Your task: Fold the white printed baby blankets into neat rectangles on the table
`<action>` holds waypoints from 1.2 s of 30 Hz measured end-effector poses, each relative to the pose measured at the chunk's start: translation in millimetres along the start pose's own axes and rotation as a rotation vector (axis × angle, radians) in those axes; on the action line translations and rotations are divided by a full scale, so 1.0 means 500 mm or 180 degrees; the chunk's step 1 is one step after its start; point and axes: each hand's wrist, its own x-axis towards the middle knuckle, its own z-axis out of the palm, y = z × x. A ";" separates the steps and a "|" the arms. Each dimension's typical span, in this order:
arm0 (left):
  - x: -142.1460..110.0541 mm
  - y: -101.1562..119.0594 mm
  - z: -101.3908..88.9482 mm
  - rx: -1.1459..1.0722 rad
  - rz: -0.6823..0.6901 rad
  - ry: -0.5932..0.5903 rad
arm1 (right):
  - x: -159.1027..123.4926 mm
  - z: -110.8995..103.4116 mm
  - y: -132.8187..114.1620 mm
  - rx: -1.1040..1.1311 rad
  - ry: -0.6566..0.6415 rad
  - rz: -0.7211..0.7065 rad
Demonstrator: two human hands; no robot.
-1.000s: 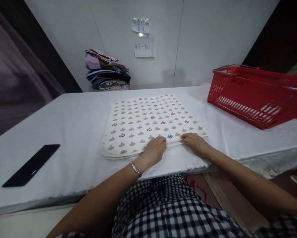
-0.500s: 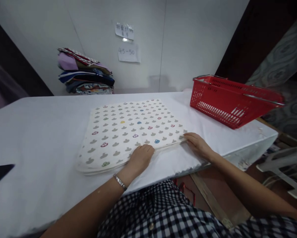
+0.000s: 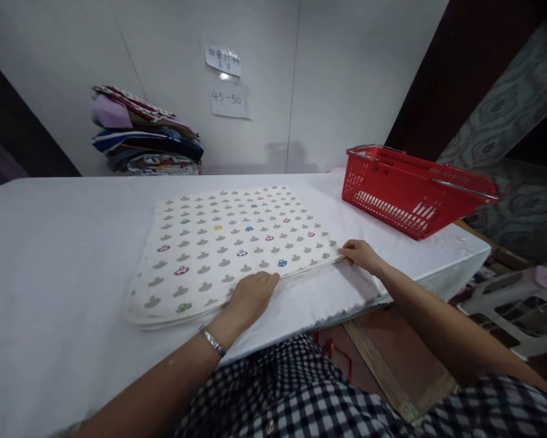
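Observation:
A white folded cloth (image 3: 232,237), printed with grey and coloured mushroom-like shapes, lies flat in the middle of the table. Its layers show along the near edge. My left hand (image 3: 252,298), with a silver bracelet at the wrist, is closed on the middle of that near edge, its fingertips partly hidden. At the near right corner, my right hand (image 3: 361,255) pinches the cloth between thumb and fingers.
The table has a white cover (image 3: 63,243). A red basket (image 3: 414,194) with metal handles stands at the back right. Folded fabrics (image 3: 145,137) are stacked at the back left by the wall. A white plastic stool (image 3: 510,304) is on the floor at right.
My right hand has drawn its fingers together into a pinch at the cloth's corner, where a green print now shows. My left hand stays on the near edge. The view has shifted slightly.

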 end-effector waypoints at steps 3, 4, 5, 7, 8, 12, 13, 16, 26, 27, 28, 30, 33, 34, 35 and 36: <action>-0.001 0.001 -0.001 -0.0035 -0.0014 0.0003 | 0.014 -0.005 -0.011 0.0304 -0.0004 0.0091; -0.001 0.001 -0.001 -0.0039 -0.0006 -0.0007 | 0.016 -0.005 -0.012 0.0369 -0.0040 0.0151; -0.002 0.000 0.000 -0.0045 0.0005 -0.0020 | 0.017 -0.005 -0.012 0.0415 -0.0087 0.0214; -0.003 0.000 0.002 -0.0073 0.0021 -0.0014 | 0.017 -0.002 -0.011 0.0477 -0.0168 0.0319; -0.003 -0.001 0.004 -0.0095 0.0029 0.0000 | 0.017 -0.001 -0.011 0.0499 -0.0190 0.0356; -0.003 -0.001 0.008 -0.0149 0.0048 0.0008 | 0.017 0.001 -0.014 0.0549 -0.0157 0.0392; -0.003 -0.001 0.007 -0.0137 0.0050 -0.0016 | 0.018 0.001 -0.017 0.0553 -0.0128 0.0365; -0.003 0.002 0.001 -0.0068 0.0040 -0.0093 | 0.019 0.003 -0.020 0.0460 -0.0115 0.0319; -0.008 0.002 0.004 -0.0120 0.0033 -0.0012 | 0.006 0.005 -0.009 -0.0422 -0.0383 0.0604; -0.009 0.001 0.005 -0.0104 0.0042 0.0000 | 0.004 0.006 -0.011 -0.0454 -0.0410 0.0609; -0.009 0.001 0.005 -0.0085 0.0049 0.0002 | 0.002 0.007 -0.015 -0.0477 -0.0445 0.0604; -0.011 0.004 0.004 -0.0058 0.0065 -0.0022 | -0.006 0.008 -0.023 -0.0495 -0.0562 0.0549; -0.016 0.010 0.002 -0.0072 0.0086 -0.0050 | -0.017 0.003 -0.025 -0.0458 -0.0690 0.0474; -0.018 0.011 0.002 -0.0088 0.0085 -0.0041 | -0.016 -0.001 -0.020 -0.0403 -0.0648 0.0480; -0.019 0.012 0.003 -0.0109 0.0102 -0.0031 | -0.011 -0.007 -0.010 -0.0291 -0.0569 0.0522; -0.020 0.012 0.005 -0.0127 0.0131 -0.0013 | -0.003 -0.013 0.003 -0.0158 -0.0541 0.0563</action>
